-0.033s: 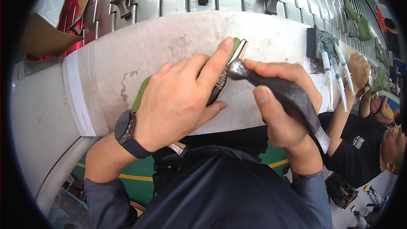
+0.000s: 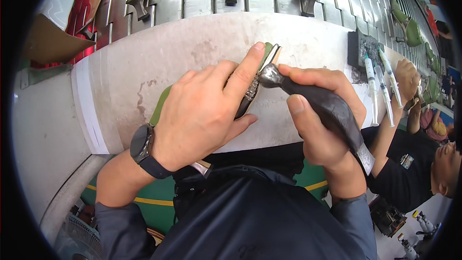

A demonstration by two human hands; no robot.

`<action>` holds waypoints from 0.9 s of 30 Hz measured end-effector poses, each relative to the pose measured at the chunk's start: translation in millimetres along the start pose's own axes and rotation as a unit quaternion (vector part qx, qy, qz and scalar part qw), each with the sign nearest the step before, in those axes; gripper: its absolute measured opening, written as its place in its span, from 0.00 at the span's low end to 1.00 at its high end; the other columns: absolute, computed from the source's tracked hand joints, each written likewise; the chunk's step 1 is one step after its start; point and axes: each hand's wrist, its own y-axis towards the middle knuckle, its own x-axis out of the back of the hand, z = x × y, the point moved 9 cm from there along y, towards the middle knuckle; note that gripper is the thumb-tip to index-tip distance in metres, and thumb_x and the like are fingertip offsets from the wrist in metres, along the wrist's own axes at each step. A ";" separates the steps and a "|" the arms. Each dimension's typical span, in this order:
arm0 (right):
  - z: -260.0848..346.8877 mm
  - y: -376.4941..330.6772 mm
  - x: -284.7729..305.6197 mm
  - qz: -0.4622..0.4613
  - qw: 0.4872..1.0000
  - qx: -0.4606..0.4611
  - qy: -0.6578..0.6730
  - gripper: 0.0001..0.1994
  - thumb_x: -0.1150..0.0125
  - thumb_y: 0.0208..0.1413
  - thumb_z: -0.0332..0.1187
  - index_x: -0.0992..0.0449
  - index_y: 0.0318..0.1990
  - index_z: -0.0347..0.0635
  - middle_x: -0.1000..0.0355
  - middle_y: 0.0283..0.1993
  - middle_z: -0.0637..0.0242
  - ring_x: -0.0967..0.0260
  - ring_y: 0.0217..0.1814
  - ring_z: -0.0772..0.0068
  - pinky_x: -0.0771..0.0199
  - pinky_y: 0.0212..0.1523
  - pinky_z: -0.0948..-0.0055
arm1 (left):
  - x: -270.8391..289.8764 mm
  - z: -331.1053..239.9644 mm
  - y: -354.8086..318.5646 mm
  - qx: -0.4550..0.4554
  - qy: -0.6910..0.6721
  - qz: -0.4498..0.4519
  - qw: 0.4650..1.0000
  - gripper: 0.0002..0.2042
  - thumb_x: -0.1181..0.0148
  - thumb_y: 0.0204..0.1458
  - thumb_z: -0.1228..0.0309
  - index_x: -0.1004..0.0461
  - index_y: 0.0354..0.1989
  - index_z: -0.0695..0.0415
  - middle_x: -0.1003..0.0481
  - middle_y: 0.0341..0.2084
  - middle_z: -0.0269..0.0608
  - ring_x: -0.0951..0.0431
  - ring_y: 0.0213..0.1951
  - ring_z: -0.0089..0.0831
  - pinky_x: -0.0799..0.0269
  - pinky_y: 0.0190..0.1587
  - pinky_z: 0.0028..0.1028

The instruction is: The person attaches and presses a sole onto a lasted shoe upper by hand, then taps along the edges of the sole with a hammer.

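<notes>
A green high-heeled shoe lies on its side across the pale worktable, with a sparkly decorated strip along it. My left hand is closed over the shoe, its index finger stretched toward the toe. Much of the shoe is hidden under that hand; the heel pokes out below my wrist. My right hand is wrapped around a shoemaker's hammer with a dark body and a flat metal end. Its rounded metal head is at the shoe's edge beside the strip; whether they touch I cannot tell.
Beyond the worktable, a slatted metal conveyor carries several shoes. Syringes and a black block sit at the right, near a co-worker's arm. A brown sheet stands at the far left.
The hammer head has shifted very slightly upward and turned a little against the shoe's edge. My left hand and the shoe stay in place.
</notes>
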 end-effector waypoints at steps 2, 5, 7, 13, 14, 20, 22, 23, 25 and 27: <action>8.2 1.3 -1.3 -0.024 0.998 0.047 -0.036 0.16 0.28 0.54 0.21 0.20 0.50 0.33 0.17 0.47 0.55 0.16 0.47 0.69 0.18 0.47 0.73 | 0.8 -0.6 -1.1 0.001 0.002 -0.001 1.000 0.56 0.19 0.37 0.70 0.47 0.79 0.59 0.25 0.41 0.48 0.23 0.39 0.48 0.26 0.42 0.41; 4.2 -3.6 0.6 -0.042 0.997 0.040 -0.043 0.16 0.28 0.54 0.21 0.20 0.50 0.33 0.16 0.46 0.55 0.16 0.47 0.69 0.19 0.47 0.74 | -0.5 -2.8 -2.0 0.001 0.008 -0.001 1.000 0.56 0.19 0.38 0.70 0.46 0.79 0.60 0.25 0.42 0.49 0.22 0.40 0.49 0.26 0.42 0.42; 9.6 -3.8 -0.7 -0.056 0.995 0.067 -0.050 0.14 0.29 0.56 0.22 0.20 0.50 0.33 0.16 0.45 0.57 0.17 0.44 0.74 0.19 0.46 0.75 | -0.1 -4.4 -3.1 0.000 0.014 -0.004 1.000 0.55 0.20 0.38 0.70 0.46 0.79 0.59 0.24 0.42 0.49 0.22 0.40 0.50 0.26 0.43 0.42; -25.5 13.1 14.2 -0.112 0.990 -0.058 0.064 0.09 0.34 0.62 0.23 0.20 0.48 0.31 0.17 0.42 0.63 0.22 0.40 0.82 0.23 0.44 0.79 | 0.3 -3.7 -5.9 0.001 0.016 -0.014 1.000 0.54 0.20 0.40 0.70 0.46 0.79 0.57 0.24 0.45 0.51 0.22 0.42 0.53 0.24 0.44 0.44; -24.0 10.8 15.2 -0.112 0.990 -0.056 0.063 0.09 0.34 0.62 0.23 0.20 0.48 0.31 0.17 0.42 0.63 0.22 0.40 0.82 0.23 0.44 0.79 | 1.3 -3.1 -6.6 0.006 0.017 -0.016 1.000 0.54 0.20 0.40 0.69 0.46 0.79 0.56 0.24 0.46 0.51 0.22 0.43 0.54 0.24 0.44 0.44; -2.8 -19.9 -8.4 -0.033 0.994 -0.064 0.082 0.10 0.35 0.63 0.23 0.22 0.50 0.31 0.17 0.48 0.58 0.21 0.48 0.78 0.22 0.51 0.76 | 1.6 -1.8 -11.6 0.001 0.014 -0.024 1.000 0.54 0.21 0.40 0.69 0.46 0.78 0.55 0.23 0.50 0.52 0.21 0.47 0.54 0.22 0.47 0.45; 1.9 -30.2 -13.9 -0.010 0.997 -0.066 0.042 0.12 0.33 0.62 0.23 0.22 0.51 0.32 0.17 0.51 0.56 0.20 0.51 0.75 0.21 0.52 0.74 | 1.4 -0.4 -11.1 0.000 0.014 -0.028 1.000 0.54 0.20 0.40 0.69 0.46 0.78 0.55 0.23 0.50 0.52 0.21 0.47 0.54 0.22 0.47 0.45; 2.5 -36.2 -17.3 -0.003 0.999 -0.028 0.025 0.12 0.32 0.61 0.24 0.22 0.51 0.32 0.17 0.51 0.53 0.19 0.53 0.71 0.20 0.53 0.72 | 1.6 0.2 -11.3 -0.001 0.015 -0.030 0.999 0.54 0.20 0.40 0.69 0.46 0.78 0.55 0.23 0.50 0.52 0.21 0.47 0.54 0.22 0.47 0.45; 5.0 -45.0 -25.3 0.001 0.999 0.031 0.025 0.13 0.32 0.60 0.23 0.22 0.51 0.32 0.17 0.51 0.51 0.18 0.54 0.65 0.20 0.55 0.69 | 1.2 2.2 -12.9 0.000 0.005 -0.029 1.000 0.54 0.20 0.39 0.69 0.46 0.78 0.55 0.23 0.49 0.51 0.21 0.47 0.54 0.22 0.47 0.44; 2.8 -50.9 -29.3 0.005 0.998 0.055 0.019 0.13 0.32 0.60 0.23 0.22 0.52 0.31 0.18 0.53 0.49 0.19 0.57 0.61 0.20 0.59 0.66 | 3.0 3.6 -13.8 0.002 -0.007 -0.030 1.000 0.54 0.20 0.39 0.69 0.46 0.78 0.54 0.23 0.49 0.51 0.21 0.47 0.54 0.22 0.47 0.44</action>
